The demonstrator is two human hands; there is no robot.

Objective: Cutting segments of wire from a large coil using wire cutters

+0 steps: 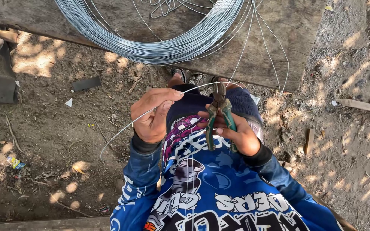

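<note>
Blue printed shirt (219, 192) nearest. Left hand (153, 117) gripped around a thin wire (120, 132); right hand (236, 132) clamped on green-handled pliers (219, 113), tips apparently biting the wire. Wire coil (159, 42) on wooden table (287, 30) beyond.

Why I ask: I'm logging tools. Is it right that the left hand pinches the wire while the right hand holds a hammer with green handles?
Not quite. In the head view the left hand does pinch the wire, but the right hand holds green-handled pliers, not a hammer.
</note>
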